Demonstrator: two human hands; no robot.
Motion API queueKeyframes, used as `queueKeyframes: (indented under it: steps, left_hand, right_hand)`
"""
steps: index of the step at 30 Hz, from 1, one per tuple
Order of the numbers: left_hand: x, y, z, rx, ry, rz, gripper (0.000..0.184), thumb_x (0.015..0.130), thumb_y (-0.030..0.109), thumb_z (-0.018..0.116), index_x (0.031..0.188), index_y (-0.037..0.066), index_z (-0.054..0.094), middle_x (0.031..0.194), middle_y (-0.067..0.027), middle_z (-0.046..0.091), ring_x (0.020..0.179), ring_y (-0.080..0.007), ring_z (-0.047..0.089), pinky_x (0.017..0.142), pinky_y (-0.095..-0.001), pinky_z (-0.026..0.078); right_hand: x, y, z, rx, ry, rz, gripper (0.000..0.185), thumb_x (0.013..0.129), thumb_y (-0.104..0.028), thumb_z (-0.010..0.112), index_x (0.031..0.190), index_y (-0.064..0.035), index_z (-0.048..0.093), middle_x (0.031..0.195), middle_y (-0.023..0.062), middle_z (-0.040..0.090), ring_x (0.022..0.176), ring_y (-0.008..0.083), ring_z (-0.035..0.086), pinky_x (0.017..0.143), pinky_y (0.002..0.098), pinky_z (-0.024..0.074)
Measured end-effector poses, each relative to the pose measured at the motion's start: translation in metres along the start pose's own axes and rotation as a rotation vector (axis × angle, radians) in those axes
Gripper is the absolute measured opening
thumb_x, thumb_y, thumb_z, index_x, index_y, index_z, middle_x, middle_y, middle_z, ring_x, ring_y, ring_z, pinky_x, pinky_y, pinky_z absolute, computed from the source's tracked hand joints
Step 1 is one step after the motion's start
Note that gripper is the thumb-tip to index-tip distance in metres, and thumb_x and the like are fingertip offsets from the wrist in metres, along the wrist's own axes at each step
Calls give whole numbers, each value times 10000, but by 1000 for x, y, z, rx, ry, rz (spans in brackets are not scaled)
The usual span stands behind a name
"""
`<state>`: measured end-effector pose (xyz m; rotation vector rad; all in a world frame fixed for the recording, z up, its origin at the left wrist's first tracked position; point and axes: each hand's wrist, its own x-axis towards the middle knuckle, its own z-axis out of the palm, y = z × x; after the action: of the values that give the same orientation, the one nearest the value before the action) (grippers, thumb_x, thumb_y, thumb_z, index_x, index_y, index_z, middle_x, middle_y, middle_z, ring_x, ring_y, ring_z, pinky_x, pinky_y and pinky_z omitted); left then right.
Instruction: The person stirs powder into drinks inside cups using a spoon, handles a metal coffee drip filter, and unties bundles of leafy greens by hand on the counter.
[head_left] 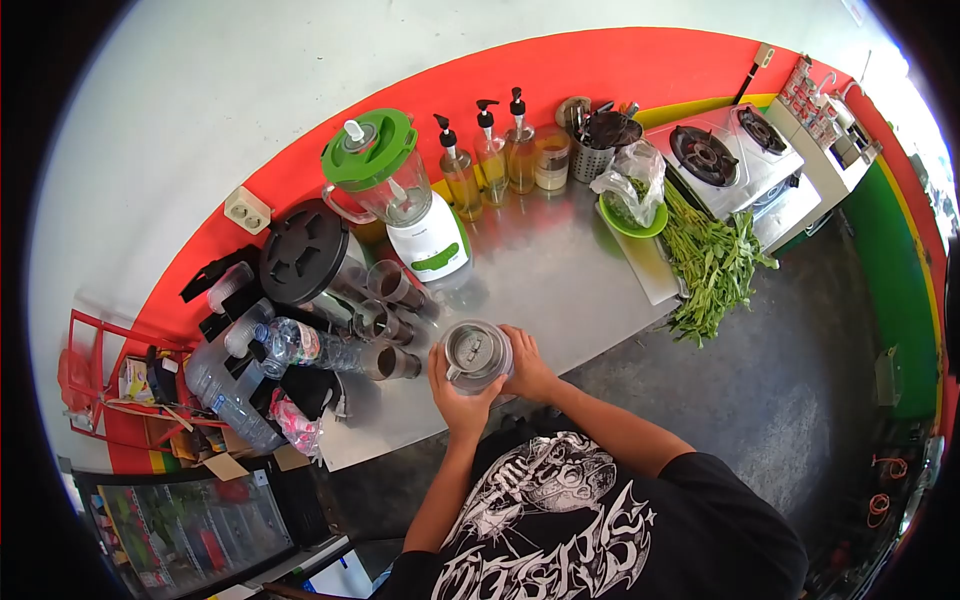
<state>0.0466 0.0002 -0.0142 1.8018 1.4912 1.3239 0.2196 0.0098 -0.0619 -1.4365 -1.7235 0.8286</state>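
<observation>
Close to my body, a clear round container with a lid (476, 350) is held between both hands, seen from above at the metal table's front edge. My left hand (460, 400) is closed around its left and near side. Against its right side is my right hand (526, 362), fingers curled on the wall. What the container holds is hard to make out. Several tinted clear cups (395, 285) stand just left of it. Behind them is a white blender with a green lid (425, 230).
The steel table (560, 270) carries pump bottles (492, 160) along the wall. To the right are a green bowl (640, 228), leafy greens (715, 260) hanging over the edge, and a gas stove (725, 150). Plastic bottles (290, 340) and a black-lidded bin (305, 250) crowd the left.
</observation>
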Motion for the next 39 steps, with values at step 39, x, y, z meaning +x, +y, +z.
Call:
queueKeyframes:
  steps: [39]
  left_hand:
    - [11,-26,-17,-8,-171,-60,1166,585,383,1031,1536,32,455,1554,-196,464,1430,-372,498,1159,-481,448]
  right_hand:
    - [25,-35,-53,110,-244,-89,1213,670,-293,964,1621,-28,258,1562,235,443,1463,444,408,1216,495,367]
